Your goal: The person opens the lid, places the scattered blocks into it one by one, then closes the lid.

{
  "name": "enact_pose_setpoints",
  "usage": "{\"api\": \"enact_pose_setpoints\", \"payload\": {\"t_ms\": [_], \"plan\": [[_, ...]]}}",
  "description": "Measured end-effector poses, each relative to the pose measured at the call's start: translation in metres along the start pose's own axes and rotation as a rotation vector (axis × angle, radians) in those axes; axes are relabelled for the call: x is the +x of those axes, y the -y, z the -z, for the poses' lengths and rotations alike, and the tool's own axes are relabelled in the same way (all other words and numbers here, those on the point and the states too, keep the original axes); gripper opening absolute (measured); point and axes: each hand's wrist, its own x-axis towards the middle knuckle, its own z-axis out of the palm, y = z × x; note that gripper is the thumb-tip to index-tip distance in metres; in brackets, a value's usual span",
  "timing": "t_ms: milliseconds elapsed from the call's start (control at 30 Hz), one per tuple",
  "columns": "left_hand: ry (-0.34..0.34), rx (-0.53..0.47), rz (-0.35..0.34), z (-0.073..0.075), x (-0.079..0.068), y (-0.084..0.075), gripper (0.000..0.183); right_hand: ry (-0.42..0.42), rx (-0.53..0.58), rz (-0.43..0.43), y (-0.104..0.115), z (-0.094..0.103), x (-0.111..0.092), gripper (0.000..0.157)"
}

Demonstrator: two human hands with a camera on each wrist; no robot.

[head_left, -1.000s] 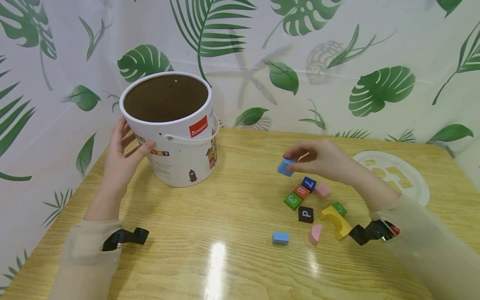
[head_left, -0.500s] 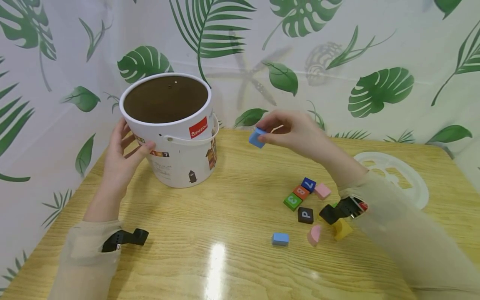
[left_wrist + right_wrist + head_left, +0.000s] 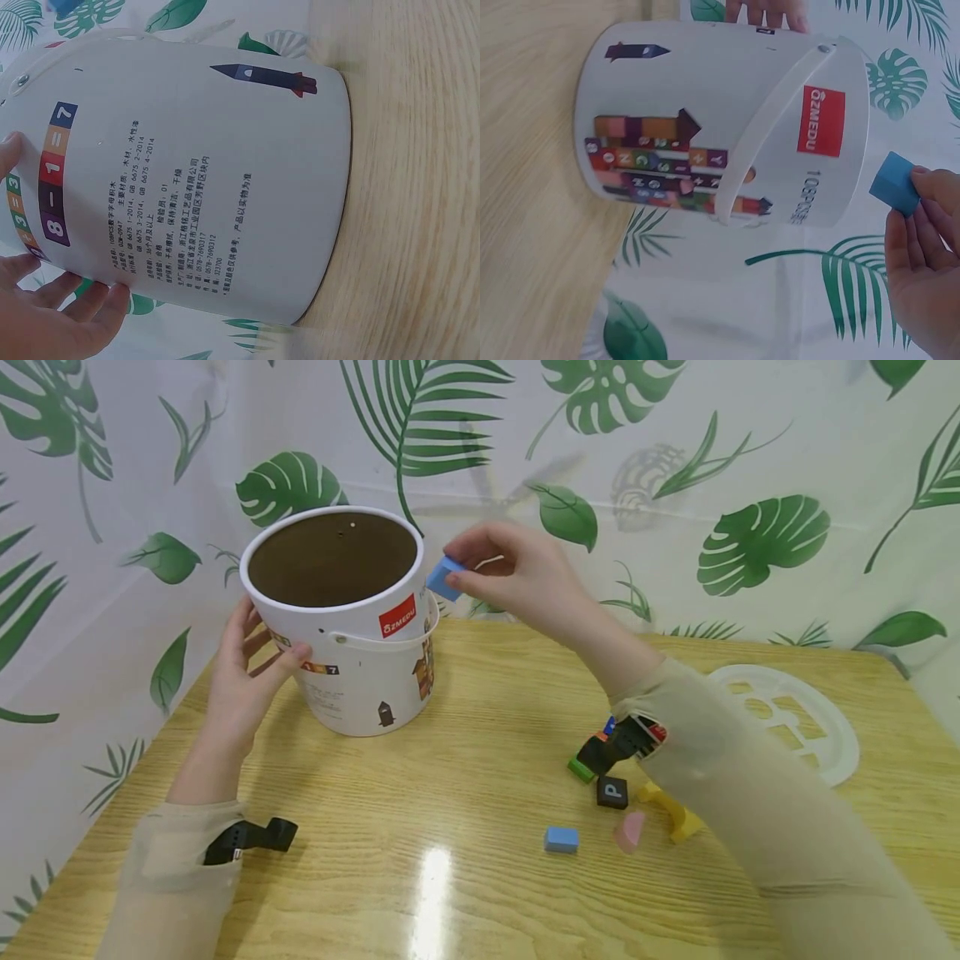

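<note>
A white bucket with a dark interior stands upright on the table at the left. My left hand rests against its near left side, thumb spread on the front and fingers on the wall; fingertips touch the wall in the left wrist view. My right hand pinches a blue block between thumb and fingers. That block is up beside the bucket's right rim, just outside it. In the right wrist view the same blue block shows near the bucket's mouth.
On the table lie another blue block, a black letter block, a pink half-round block and a yellow arch. My right arm partly covers a green block and others. A white lid with cutouts lies at right.
My right hand has carried the blue block up and left, from above the other blocks to beside the bucket's rim. The left hand and the bucket have stayed put.
</note>
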Motion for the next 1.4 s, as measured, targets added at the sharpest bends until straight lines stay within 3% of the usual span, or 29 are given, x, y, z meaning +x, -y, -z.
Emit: {"api": "enact_pose_setpoints", "payload": {"t_ms": [200,433,733,1400], "plan": [[0.005,-0.010,-0.003,-0.001,0.000,0.000,0.080,-0.015,-0.022,0.024,0.013,-0.018,0.021,0.025],[0.014,-0.015,-0.013,-0.001,-0.003,-0.001,0.080,-0.029,0.003,0.055,0.011,-0.039,0.041,0.024],[0.015,-0.021,-0.019,-0.001,-0.004,-0.002,0.080,0.041,-0.047,0.058,0.006,-0.058,0.047,0.023],[0.011,-0.007,-0.011,0.000,-0.001,-0.003,0.079,0.068,-0.122,0.063,0.001,-0.059,0.051,0.023]]}}
